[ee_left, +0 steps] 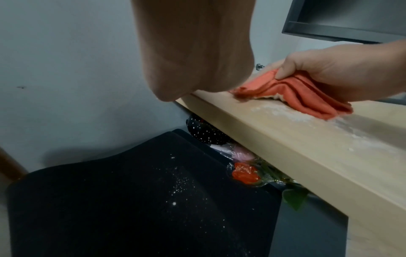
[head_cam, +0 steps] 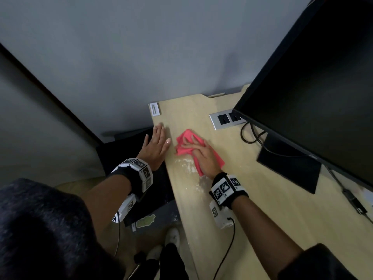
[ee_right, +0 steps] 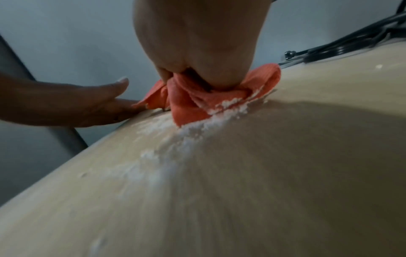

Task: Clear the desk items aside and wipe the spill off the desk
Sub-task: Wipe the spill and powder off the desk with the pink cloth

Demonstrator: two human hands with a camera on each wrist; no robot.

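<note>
A crumpled pink cloth lies on the light wooden desk near its left edge. My right hand presses down on the cloth and bunches it, the thumb pinching its folds. White powdery spill trails on the desk just behind the cloth, toward me. My left hand is flat with straight fingers, held against the desk's left edge beside the cloth.
A black monitor on its base fills the right. A socket panel and cables sit behind the cloth. Below the desk's left edge is a black surface dotted with white specks.
</note>
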